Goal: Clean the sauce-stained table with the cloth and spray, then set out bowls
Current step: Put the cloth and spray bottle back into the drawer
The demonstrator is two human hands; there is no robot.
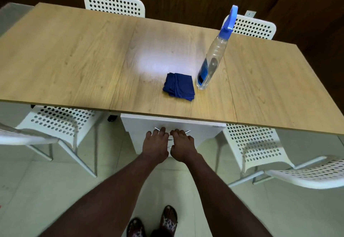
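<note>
A folded dark blue cloth [178, 87] lies on the wooden table [78, 59], near its front edge. Just right of the cloth stands a clear spray bottle [211, 61] with a blue trigger head. Under the table's front edge is a white drawer unit [202, 130] with metal bar handles. My left hand [156, 144] and my right hand [183, 146] are side by side at the top drawer handle [188, 131], with fingers hooked over the bar. No bowls are in view. The tabletop shows a bright glare patch behind the cloth.
White perforated chairs stand around the table: two at the far side [114, 4], [255, 27], and two tucked in at the near side [61, 121], [255, 145]. My feet in sandals [168, 220] stand on the pale tiled floor.
</note>
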